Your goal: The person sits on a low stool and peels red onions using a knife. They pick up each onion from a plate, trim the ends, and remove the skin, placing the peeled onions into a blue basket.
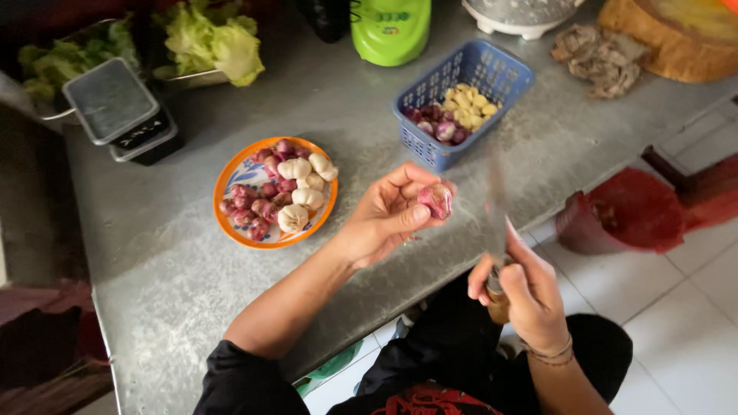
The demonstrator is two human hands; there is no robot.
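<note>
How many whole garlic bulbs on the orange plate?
4, all on the orange plate: upper middle, upper right, centre right, lower middle. They sit among shallots, which may hide more.

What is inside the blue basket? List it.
The blue basket holds peeled pale garlic cloves and purple shallots. Its near wall and the top pieces hide whatever lies beneath.

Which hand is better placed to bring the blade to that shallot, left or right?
Right, most likely. The right hand grips the knife by its handle, blade pointing up beside the shallot. The left hand is occupied pinching the shallot between thumb and fingers.
</note>
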